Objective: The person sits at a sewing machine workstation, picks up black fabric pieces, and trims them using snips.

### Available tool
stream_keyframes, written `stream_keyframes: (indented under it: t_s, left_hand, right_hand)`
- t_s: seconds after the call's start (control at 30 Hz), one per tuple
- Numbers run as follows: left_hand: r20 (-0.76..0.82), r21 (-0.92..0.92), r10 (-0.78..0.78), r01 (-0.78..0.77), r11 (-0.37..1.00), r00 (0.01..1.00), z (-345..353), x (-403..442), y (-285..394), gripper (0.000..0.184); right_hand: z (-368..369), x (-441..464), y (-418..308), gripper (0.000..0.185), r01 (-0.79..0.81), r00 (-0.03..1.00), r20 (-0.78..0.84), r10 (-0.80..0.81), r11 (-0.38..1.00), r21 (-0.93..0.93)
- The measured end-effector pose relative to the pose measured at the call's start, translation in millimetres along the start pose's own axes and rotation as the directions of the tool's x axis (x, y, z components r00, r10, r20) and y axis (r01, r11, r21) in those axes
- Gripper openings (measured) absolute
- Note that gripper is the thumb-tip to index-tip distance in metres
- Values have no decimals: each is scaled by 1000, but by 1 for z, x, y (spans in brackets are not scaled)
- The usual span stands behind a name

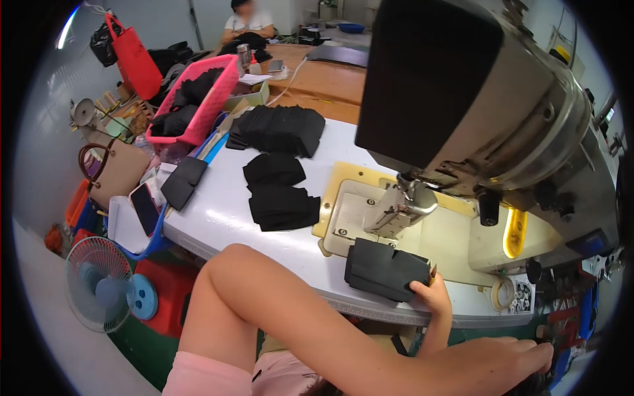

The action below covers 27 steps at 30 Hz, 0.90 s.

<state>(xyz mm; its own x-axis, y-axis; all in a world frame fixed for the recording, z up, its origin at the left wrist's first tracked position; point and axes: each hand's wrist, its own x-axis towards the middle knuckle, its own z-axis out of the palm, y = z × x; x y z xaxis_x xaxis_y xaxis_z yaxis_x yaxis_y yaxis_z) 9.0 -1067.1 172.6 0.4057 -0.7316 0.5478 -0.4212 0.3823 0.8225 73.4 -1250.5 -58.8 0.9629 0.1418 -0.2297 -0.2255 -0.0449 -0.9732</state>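
Note:
My right hand [436,297] grips the right end of a stack of black fabric pieces [386,269], thumb on top. A small brown pointed object shows beside its fingers. The stack is at the table's front edge, just before the machine's metal post [403,211]. My left arm crosses over my right forearm, and my left hand [508,360] is at the lower right, its fingers bent together over dark parts; what they hold is hidden. Two small groups of black pieces [284,208] [274,169] lie left of the machine, with a larger pile [277,129] behind them.
The sewing machine head [462,86] looms at upper right. A pink basket [224,82] of black fabric, a phone [145,209], a beige handbag [119,171] and a fan [99,284] are at left. A tape roll [503,294] lies at right. Another person [248,23] sits at the back.

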Motion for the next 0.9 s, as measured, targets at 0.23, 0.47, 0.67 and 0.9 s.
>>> stream_keyframes:
  t_s: [0.23,0.47,0.67,0.9]
  left_hand:
    - [249,128,96,-131,983,964,-22,-9,1,31]
    - [255,154,336,-381,912,907,-40,-9,5,28]
    - [172,772,205,-261,579,963,-56,-27,20,16]
    - [132,983,-51,-124,137,990,-40,-63,44,18]
  right_hand:
    - [-2,1,6,41,30,1000,0,-30,999,-17]
    - [-4,4,10,44,42,997,66,-46,997,58]
    - [-6,3,12,39,40,997,61,-42,999,33]
    - [1,0,-14,39,-34,998,40,38,996,-84]
